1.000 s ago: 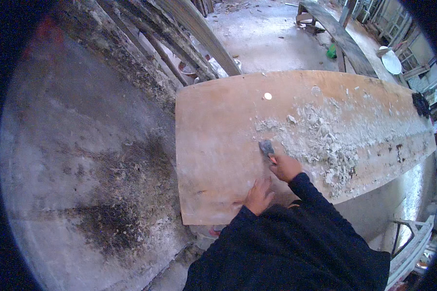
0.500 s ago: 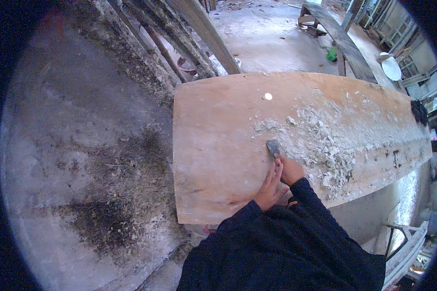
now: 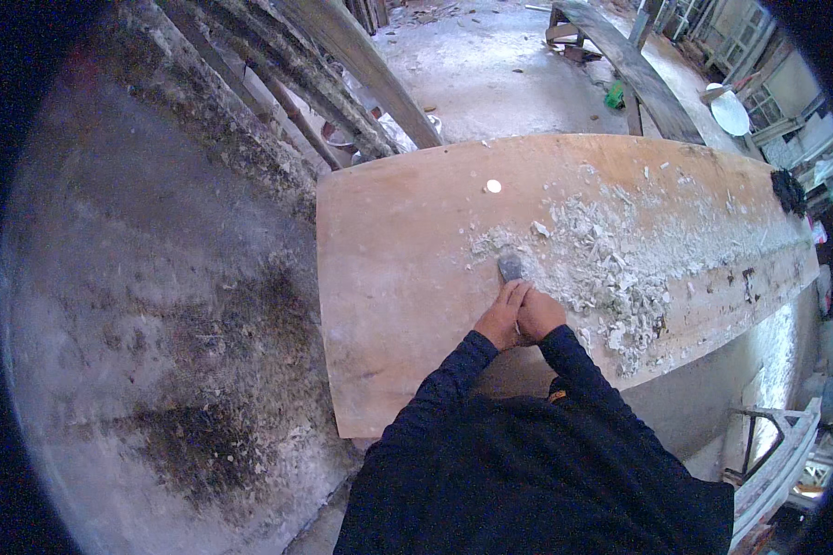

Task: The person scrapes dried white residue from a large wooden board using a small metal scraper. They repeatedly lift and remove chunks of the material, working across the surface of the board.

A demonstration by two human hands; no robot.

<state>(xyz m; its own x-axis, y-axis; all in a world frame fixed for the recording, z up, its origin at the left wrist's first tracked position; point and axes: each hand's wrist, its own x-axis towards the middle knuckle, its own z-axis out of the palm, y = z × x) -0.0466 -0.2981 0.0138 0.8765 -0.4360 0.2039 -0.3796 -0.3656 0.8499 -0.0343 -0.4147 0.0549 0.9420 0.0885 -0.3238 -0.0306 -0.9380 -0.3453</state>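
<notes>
A scraper with a flat grey blade lies against the face of a wooden door-like panel, its blade pointing away from me. Its handle is hidden inside my fists. My right hand is closed around that handle. Pressed beside it, my left hand is also closed, fingers bent over the tool and touching the right hand. White flakes of scraped coating are heaped on the panel to the right of the blade. A round white spot shows on the panel beyond the blade.
Old timber beams lean at the far left of the panel. A dark bundle rests on its right end. Behind stands a long bench. A pale wooden frame is at the lower right, and a stained floor at the left.
The scraper and both hands have moved slightly away from me over the panel. My left fingers, straighter before, are now folded over the tool. The whole view has shifted a little.
</notes>
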